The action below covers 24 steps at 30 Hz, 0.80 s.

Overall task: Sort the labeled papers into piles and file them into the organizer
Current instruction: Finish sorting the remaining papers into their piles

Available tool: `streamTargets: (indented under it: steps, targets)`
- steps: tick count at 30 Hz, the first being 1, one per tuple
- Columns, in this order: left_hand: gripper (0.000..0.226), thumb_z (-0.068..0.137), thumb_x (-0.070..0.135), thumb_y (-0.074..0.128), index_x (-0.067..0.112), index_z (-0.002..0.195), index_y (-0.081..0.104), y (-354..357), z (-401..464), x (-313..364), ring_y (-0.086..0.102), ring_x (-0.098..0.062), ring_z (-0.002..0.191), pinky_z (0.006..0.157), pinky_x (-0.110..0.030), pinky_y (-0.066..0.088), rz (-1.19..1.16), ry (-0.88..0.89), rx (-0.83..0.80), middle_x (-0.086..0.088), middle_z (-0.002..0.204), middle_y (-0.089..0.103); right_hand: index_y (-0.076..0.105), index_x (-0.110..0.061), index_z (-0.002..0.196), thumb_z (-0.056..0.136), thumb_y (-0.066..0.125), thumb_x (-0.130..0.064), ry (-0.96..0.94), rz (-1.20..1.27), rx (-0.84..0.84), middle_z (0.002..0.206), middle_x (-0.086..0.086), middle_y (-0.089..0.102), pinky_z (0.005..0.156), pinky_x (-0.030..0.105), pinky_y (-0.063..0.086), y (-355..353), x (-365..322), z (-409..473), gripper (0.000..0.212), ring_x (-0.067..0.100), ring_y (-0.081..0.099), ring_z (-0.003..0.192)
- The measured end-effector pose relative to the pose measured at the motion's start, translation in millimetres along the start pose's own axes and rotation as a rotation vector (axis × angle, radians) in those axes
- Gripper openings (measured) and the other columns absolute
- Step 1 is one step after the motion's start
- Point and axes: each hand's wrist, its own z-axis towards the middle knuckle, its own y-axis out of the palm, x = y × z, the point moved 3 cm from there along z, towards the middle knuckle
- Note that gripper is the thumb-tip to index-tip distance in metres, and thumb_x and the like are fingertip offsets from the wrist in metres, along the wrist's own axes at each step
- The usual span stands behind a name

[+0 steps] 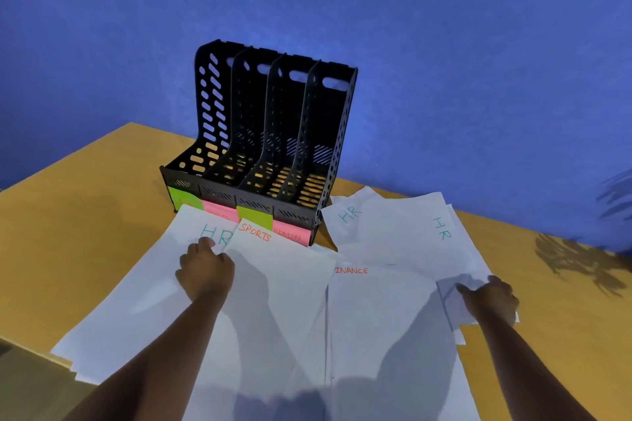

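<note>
Since the papers (pixel 284 311) are single thin white sheets, they are judged light, limp and prone to sliding over one another, so that a pinch at a free edge or corner, with the stack steadied underneath, is considered the soundest hold. The sheets are found spread loosely and overlapping across the front of the wooden table (pixel 68 215), just before the black organizer (pixel 266 147), whose four slots are seen empty. Handwritten headings are noted: HR in teal on three sheets, SPORTS and FINANCE in red. Coloured sticky labels (pixel 254 215) are observed on the organizer's front edge, partly covered by paper. The left hand (pixel 205 270) is seen closed down on the sheets at the edge of the SPORTS sheet. The right hand (pixel 490 301) is closed on the crumpled corner of sheets at the right side.
</note>
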Motion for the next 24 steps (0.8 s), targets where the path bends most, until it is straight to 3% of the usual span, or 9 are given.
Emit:
streamTargets:
  steps: [2, 4, 9, 11, 13, 14, 18, 24]
  targets:
    - [0.031, 0.081, 0.001, 0.053, 0.000, 0.111, 0.058, 1, -3, 9, 0.056, -0.042, 0.101, 0.077, -0.043, 0.046, -0.053, 0.052, 0.034, -0.024, 0.109, 0.062, 0.029, 0.007, 0.138, 0.073, 0.075, -0.031, 0.061, 0.055, -0.076, 0.141, 0.027, 0.039, 0.105, 0.046, 0.035, 5, 8, 9, 0.088, 0.041, 0.039, 0.129]
    - [0.028, 0.081, -0.002, 0.053, -0.001, 0.108, 0.059, 3, -8, 20, 0.058, -0.041, 0.098, 0.074, -0.043, 0.047, -0.097, 0.123, 0.055, -0.024, 0.103, 0.064, 0.025, 0.009, 0.139, 0.072, 0.076, -0.033, 0.091, 0.118, -0.108, 0.139, 0.028, 0.042, 0.105, 0.046, 0.037, 8, 6, 14, 0.094, 0.041, 0.042, 0.128]
    - [0.025, 0.082, -0.003, 0.050, 0.005, 0.104, 0.061, 19, -34, 36, 0.060, -0.033, 0.092, 0.065, -0.034, 0.044, -0.208, 0.251, -0.014, -0.016, 0.098, 0.063, 0.026, -0.002, 0.143, 0.076, 0.074, -0.029, 0.183, 0.517, -0.186, 0.141, 0.021, 0.042, 0.097, 0.046, 0.043, 16, -11, 23, 0.086, 0.040, 0.046, 0.123]
    - [0.026, 0.083, -0.001, 0.048, 0.008, 0.104, 0.060, 28, -43, 39, 0.060, -0.030, 0.088, 0.063, -0.027, 0.037, -0.219, 0.287, -0.075, -0.012, 0.099, 0.061, 0.040, 0.001, 0.134, 0.075, 0.075, -0.028, 0.221, 0.590, -0.207, 0.125, 0.022, 0.054, 0.085, 0.043, 0.045, 23, -16, 26, 0.075, 0.038, 0.055, 0.104]
    - [0.025, 0.085, 0.000, 0.047, 0.009, 0.104, 0.061, 32, -48, 44, 0.060, -0.027, 0.085, 0.064, -0.025, 0.036, -0.224, 0.320, -0.127, -0.010, 0.101, 0.060, 0.054, 0.007, 0.120, 0.075, 0.074, -0.031, 0.174, 0.497, -0.147, 0.100, 0.019, 0.060, 0.075, 0.036, 0.042, 21, -21, 24, 0.062, 0.033, 0.055, 0.078]
    - [0.024, 0.086, 0.001, 0.047, 0.009, 0.103, 0.061, 33, -49, 47, 0.060, -0.026, 0.084, 0.065, -0.024, 0.037, -0.227, 0.334, -0.149, -0.010, 0.101, 0.061, 0.059, 0.008, 0.113, 0.077, 0.072, -0.032, 0.133, 0.423, -0.094, 0.096, 0.018, 0.061, 0.074, 0.035, 0.041, 19, -22, 24, 0.055, 0.035, 0.056, 0.077]
    - [0.023, 0.086, 0.000, 0.046, 0.008, 0.101, 0.062, 32, -47, 55, 0.050, -0.017, 0.075, 0.067, -0.023, 0.036, -0.255, 0.360, -0.184, -0.012, 0.101, 0.062, 0.067, 0.006, 0.101, 0.085, 0.064, -0.023, -0.016, 0.225, 0.044, 0.104, 0.027, 0.067, 0.081, 0.038, 0.047, 1, -33, 13, 0.033, 0.044, 0.061, 0.099]
    - [0.021, 0.087, 0.001, 0.048, 0.008, 0.100, 0.063, 35, -46, 62, 0.049, -0.014, 0.075, 0.065, -0.021, 0.037, -0.276, 0.349, -0.188, -0.010, 0.101, 0.064, 0.065, 0.009, 0.098, 0.093, 0.051, -0.014, -0.119, 0.242, 0.288, 0.101, 0.034, 0.065, 0.082, 0.042, 0.046, -28, -38, 4, 0.028, 0.049, 0.058, 0.097]
